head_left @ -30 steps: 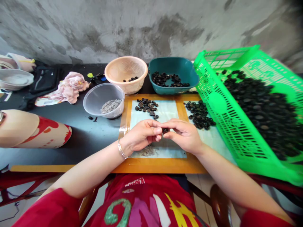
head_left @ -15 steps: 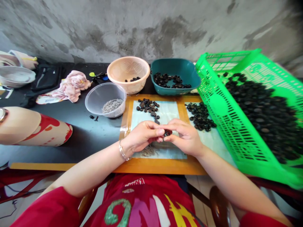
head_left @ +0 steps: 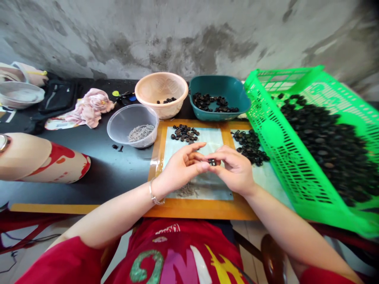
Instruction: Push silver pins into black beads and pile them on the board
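Note:
My right hand (head_left: 235, 169) pinches a small black round part (head_left: 212, 162) between thumb and fingers, above the light sheet (head_left: 207, 194). From the other side, my left hand (head_left: 185, 163) meets the same part with its thumb and bent fingers, while its index finger stretches out beyond. Fingertips cover much of the part. Behind my hands lies a pile of small black discs (head_left: 185, 133), some with a hole. Thin metal pins (head_left: 187, 190) lie in a heap on the sheet, partly under my left hand.
A green crate (head_left: 287, 157) of black parts stands at right, beside another black pile (head_left: 251, 146). Behind are a teal basin (head_left: 220, 114), a peach bowl (head_left: 161, 79) and a clear bowl (head_left: 115, 132) holding pins. A tumbler (head_left: 47, 157) lies at left, near a pink cloth (head_left: 93, 108).
My left index finger has lifted off the part and straightened, and the left hand has turned. The fingers of my right hand have curled in more around the part.

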Tool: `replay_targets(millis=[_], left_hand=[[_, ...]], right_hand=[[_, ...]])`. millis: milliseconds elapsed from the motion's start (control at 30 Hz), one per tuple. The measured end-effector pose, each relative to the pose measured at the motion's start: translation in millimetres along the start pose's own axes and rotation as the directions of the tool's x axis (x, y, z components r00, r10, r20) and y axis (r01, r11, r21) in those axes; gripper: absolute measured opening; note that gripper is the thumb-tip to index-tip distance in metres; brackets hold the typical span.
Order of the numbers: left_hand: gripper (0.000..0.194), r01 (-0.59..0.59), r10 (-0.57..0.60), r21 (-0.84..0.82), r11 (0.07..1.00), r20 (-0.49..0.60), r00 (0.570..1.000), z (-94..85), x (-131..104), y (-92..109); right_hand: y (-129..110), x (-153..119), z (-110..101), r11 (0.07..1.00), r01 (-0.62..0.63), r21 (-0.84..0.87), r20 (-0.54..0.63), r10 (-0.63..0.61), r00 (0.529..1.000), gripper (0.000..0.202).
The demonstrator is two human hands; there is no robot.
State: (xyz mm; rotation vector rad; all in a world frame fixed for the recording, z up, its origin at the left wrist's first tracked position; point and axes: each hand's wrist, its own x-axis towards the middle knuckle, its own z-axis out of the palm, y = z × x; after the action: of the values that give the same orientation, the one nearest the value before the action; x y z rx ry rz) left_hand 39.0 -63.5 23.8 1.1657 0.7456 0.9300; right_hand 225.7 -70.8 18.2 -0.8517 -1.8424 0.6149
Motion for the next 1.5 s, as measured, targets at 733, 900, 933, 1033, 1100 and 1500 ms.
replay_targets(millis=[733, 900, 933, 1033, 1100, 1500], left_hand=[[0.050, -0.190, 0.185, 0.378, 0.906, 0.050, 0.981, -6.4, 4, 4], [0.032, -0.190, 0.308, 0.810, 0.555, 0.012, 0.951, -36.0, 22, -5], [0.033, -0.190, 0.310, 0.861, 0.471, 0.040, 0.950, -40.6, 24, -7], [0.034, -0.186, 0.220, 0.942, 0.279, 0.126, 0.967, -47.0, 29, -10], [0.032, -0.204, 0.179, 0.955, 0.217, 0.167, 0.970, -46.7, 30, -12], [0.034, -0.274, 0.167, 0.945, 0.177, 0.246, 0.955, -41.3, 28, -16]], right_hand=[[0, -1, -3, 0.997, -0.072, 0.041, -0.058, 0.074, 0.996, 0.016], [14, 13, -59, 0.922, -0.065, 0.382, -0.553, 0.284, 0.783, 0.040], [17, 15, -66, 0.889, -0.093, 0.448, -0.512, 0.340, 0.789, 0.047], [19, 16, -60, 0.859, -0.288, 0.423, -0.263, 0.420, 0.868, 0.042], [14, 11, -36, 0.901, -0.374, 0.220, -0.044, 0.393, 0.919, 0.024], [13, -13, 30, 0.918, 0.241, -0.314, 0.623, 0.008, 0.782, 0.013]])
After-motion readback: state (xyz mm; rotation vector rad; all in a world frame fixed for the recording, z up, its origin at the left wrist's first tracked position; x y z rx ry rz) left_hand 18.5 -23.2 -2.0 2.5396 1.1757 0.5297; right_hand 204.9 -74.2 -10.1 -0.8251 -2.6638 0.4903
